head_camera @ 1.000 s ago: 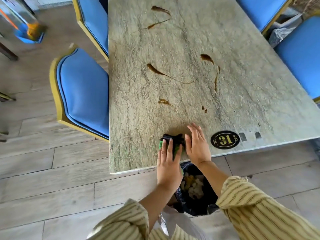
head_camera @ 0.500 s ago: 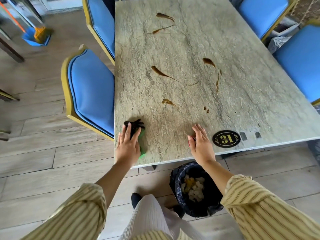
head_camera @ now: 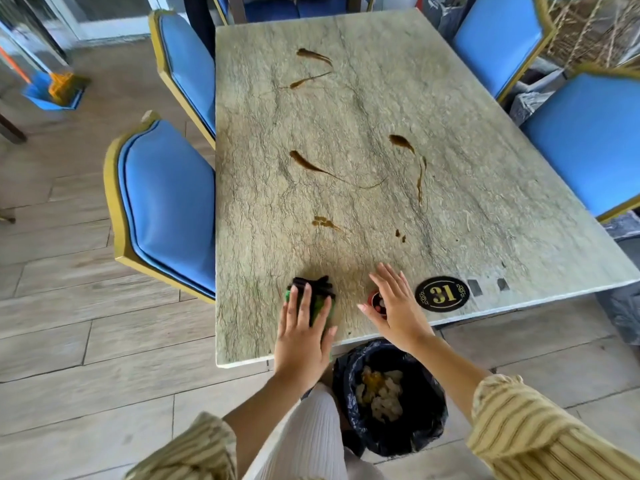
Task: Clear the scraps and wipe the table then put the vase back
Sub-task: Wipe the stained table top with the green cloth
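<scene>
The pale stone table [head_camera: 363,109] carries several brown sauce streaks [head_camera: 308,164]. My left hand [head_camera: 304,341] presses flat on a green and black cloth [head_camera: 313,285] near the table's front edge, fingers spread over it. My right hand [head_camera: 398,313] stands on its edge a little to the right, fingers apart, with a small red and black round thing [head_camera: 375,301] against its palm. Below the edge between my arms stands a bin lined with a black bag [head_camera: 427,410], with pale and yellow scraps inside. No vase is in view.
A black oval plate with the number 31 [head_camera: 442,293] is fixed by the front edge. Blue padded chairs stand at the left [head_camera: 166,202] [head_camera: 188,67] and right [head_camera: 588,140] [head_camera: 498,39]. A blue dustpan [head_camera: 55,91] sits on the wooden floor far left.
My left hand slid the cloth from the table's left edge back to the right, close to my right hand. The right hand stayed near the number plate.
</scene>
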The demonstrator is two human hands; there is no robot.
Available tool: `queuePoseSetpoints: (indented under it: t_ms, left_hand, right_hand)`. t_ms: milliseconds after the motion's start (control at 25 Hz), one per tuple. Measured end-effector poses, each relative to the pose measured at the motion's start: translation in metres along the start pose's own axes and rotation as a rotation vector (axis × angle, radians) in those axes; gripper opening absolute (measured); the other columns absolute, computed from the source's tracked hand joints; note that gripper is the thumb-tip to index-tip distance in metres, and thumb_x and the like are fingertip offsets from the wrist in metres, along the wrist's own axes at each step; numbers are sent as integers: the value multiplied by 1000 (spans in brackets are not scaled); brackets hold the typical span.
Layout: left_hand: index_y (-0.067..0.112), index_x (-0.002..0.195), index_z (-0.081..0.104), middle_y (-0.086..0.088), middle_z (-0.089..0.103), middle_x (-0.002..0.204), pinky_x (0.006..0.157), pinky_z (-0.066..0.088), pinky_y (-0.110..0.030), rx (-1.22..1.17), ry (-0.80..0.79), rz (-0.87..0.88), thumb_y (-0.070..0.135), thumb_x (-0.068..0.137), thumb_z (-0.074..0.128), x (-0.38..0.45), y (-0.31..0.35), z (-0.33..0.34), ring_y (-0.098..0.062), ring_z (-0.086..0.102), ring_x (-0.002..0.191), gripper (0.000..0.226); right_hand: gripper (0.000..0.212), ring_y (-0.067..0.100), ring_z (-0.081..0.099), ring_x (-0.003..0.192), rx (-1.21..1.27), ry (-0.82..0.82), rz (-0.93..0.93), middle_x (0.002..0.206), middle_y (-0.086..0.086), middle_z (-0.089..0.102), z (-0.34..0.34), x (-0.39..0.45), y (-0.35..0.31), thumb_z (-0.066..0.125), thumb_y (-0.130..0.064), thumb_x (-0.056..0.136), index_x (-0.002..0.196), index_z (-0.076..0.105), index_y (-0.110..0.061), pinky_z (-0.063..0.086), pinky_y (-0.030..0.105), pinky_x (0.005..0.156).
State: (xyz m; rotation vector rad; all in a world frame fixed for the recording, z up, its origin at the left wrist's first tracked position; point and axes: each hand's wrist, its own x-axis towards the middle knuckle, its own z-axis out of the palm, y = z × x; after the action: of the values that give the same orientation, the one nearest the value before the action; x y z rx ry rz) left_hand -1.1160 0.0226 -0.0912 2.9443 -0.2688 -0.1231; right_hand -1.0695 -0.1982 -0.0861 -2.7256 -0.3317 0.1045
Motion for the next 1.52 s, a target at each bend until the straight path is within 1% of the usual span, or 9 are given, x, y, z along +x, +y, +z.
queuePoseSetpoints:
  t_ms: [160,400,560,680,960,1160,1320,1400,1520]
  left_hand:
    - [41,145,27,-3,7,160,116,17,-51,-16,-23,167,44,100,22,29,-24,-7,-27,-2,147,45]
    - [38,146,29,-2,1,160,120,3,-43,-83,50,-274,44,99,26,141,-104,-35,-23,-9,147,47]
    - [37,148,20,-6,-1,160,119,-3,-47,-18,19,-410,60,94,15,167,-116,-34,-35,-14,145,58]
    - [34,149,18,-8,0,160,118,2,-50,-19,25,-460,61,93,12,170,-91,-35,-42,-13,143,63]
    - [37,150,0,-5,-13,159,119,1,-48,-9,-65,-148,64,92,5,208,-13,-23,-38,-21,142,64]
    - [40,149,5,-1,-16,158,119,6,-50,-25,-117,125,55,97,8,226,45,-13,-35,-22,142,54]
    - [37,148,19,2,-4,160,116,24,-49,-58,-113,249,37,101,25,215,49,-11,-31,-11,146,47]
    - [36,146,26,3,2,160,113,30,-50,-68,-59,258,29,99,32,218,30,-16,-29,-7,146,48]
    - [41,146,23,9,-6,158,108,35,-50,-99,12,38,28,97,33,229,-19,-30,-21,-14,144,52]
  right_hand:
    - [72,13,1,148,28,9,46,159,3,12,-8,25,25,18,-62,94,148,23,-14,8,41,121]
    - [72,17,2,148,-60,80,188,159,4,14,-21,53,56,21,-60,94,149,20,-13,3,44,121]
    - [74,20,1,148,-148,99,266,159,7,10,-22,49,64,23,-61,96,149,18,-10,3,45,121]
    - [76,21,0,148,-185,114,337,159,11,11,-24,47,60,18,-61,95,149,20,-8,3,44,121]
    - [82,21,-6,148,-225,96,435,160,10,4,-26,49,59,16,-68,92,151,17,-11,1,41,121]
    - [70,20,7,148,-203,186,497,158,10,19,-24,49,62,15,-57,97,146,31,-10,7,43,121]
    - [64,21,13,147,-196,212,496,155,11,25,-20,48,65,18,-48,97,142,40,-8,10,44,120]
    - [62,21,15,147,-181,227,490,155,11,27,-20,48,65,19,-46,97,140,42,-7,11,43,120]
    - [62,20,16,146,-177,244,490,154,11,29,-20,48,65,20,-45,97,139,43,-7,11,43,120]
